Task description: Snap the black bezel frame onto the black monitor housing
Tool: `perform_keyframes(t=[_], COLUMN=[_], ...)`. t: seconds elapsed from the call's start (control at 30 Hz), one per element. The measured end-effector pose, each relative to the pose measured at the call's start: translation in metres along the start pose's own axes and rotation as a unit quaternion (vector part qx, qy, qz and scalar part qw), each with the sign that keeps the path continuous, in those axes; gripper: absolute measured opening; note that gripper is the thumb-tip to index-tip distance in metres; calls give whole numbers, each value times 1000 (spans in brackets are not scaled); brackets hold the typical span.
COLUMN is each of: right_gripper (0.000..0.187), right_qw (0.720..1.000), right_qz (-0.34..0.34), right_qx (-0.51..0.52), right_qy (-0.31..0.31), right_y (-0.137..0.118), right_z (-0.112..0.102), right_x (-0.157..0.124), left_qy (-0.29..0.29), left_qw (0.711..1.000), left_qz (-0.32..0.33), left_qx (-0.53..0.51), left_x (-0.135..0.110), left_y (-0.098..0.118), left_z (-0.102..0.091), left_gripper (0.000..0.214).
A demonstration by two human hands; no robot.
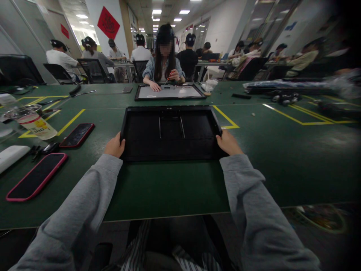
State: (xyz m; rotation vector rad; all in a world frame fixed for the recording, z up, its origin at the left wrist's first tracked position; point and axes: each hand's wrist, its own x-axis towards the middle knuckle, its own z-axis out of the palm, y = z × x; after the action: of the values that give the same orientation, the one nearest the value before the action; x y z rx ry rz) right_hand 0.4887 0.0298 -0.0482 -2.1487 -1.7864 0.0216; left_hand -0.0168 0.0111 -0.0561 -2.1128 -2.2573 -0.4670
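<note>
A black monitor casing (142, 130) lies in front of me on the green table, its hollow side facing up. Two thin metal strips (160, 127) run down from its far edge near the middle. My left hand (115, 146) grips the left side, with the thumb over the rim and the other fingers hidden under or behind it. On the opposite side, my right hand (229, 143) holds the right rim the same way, thumb on top.
Left on the green table (175, 188) are two phones (36, 177), a plastic bottle (38, 122) and a white box-like object (12, 156). Across from me, a person (165, 56) works over a flat panel (180, 91). A plastic cup (209, 86) and wrapped items (282, 86) lie farther right.
</note>
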Motion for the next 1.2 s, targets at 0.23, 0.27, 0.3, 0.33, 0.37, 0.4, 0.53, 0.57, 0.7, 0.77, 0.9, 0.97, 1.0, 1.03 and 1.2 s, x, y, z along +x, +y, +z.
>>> perform_keyframes(t=[0.23,0.27,0.3,0.33,0.37,0.4,0.53,0.57,0.7,0.77,0.9,0.97,1.0,1.03,1.2], right_gripper=[45,45,45,45,45,45,46,46,47,46,46,46,45,45,46], right_qw=[1000,1000,1000,1000,1000,1000,1000,1000,1000,1000,1000,1000,1000,1000,1000], right_qz=[-3,-4,-6,-9,-12,-14,-11,-10,-14,-11,-3,-5,-6,-6,-7], right_qx=[-8,-7,-6,-5,-5,-4,4,6,3,1,5,6,6,5,7], right_qy=[-2,-2,-2,0,1,2,3,2,-4,-5,-3,-2,-1,0,3], right_y=[0,0,0,0,0,0,1,0,0,0,0,0,0,0,0], right_z=[0,0,0,0,1,1,1,1,1,1,1,2,2,2,2], right_x=[1,1,1,1,1,1,1,1,1,1,1,1,1,1,1], left_qy=[5,4,5,4,4,5,7,7,6,7,6,4,3,2,-1], left_qw=[1000,1000,1000,1000,1000,1000,1000,1000,1000,1000,1000,1000,1000,1000,1000], left_qz=[-2,-3,-3,-3,-3,-2,3,2,-3,-3,-1,-3,-4,-4,-5], left_qx=[-5,-6,-7,-8,-8,-8,-10,-9,-7,-10,-10,-6,-4,-4,-5], left_x=[1,1,0,0,0,0,-1,-1,-1,-1,0,0,0,0,-1], left_y=[-1,-1,-1,0,0,0,1,1,1,1,0,0,0,0,1], left_z=[0,0,0,0,-1,-1,-1,-1,-2,-2,0,0,0,0,-2], left_gripper=[60,61,61,61,62,62,62,62,62,62,63,64,64,63,63])
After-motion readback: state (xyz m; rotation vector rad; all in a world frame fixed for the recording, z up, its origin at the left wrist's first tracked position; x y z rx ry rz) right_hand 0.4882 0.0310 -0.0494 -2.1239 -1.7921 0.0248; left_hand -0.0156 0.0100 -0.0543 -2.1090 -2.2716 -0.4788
